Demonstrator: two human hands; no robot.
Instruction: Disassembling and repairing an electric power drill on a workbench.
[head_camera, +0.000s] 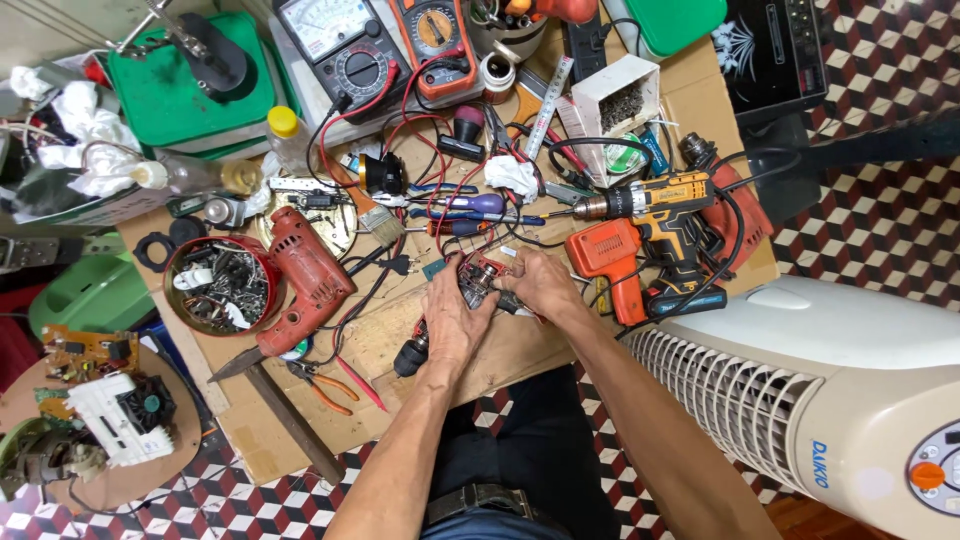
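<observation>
Both my hands hold a small opened drill motor assembly (478, 283) with exposed copper windings over a wooden board (500, 345). My left hand (450, 315) grips its left side, with the black chuck (410, 357) sticking out below the wrist. My right hand (540, 285) clasps the right end, fingers curled around it. Red and black test leads (425, 160) run from the meters toward the assembly.
A red drill (305, 280) and a red bowl of metal parts (220, 285) lie left. An orange cordless drill (655, 205) and orange housing (610, 255) sit right. Two multimeters (345, 45), screwdrivers (475, 208), and pliers (325, 388) crowd the table. A white tower fan (820, 390) stands at right.
</observation>
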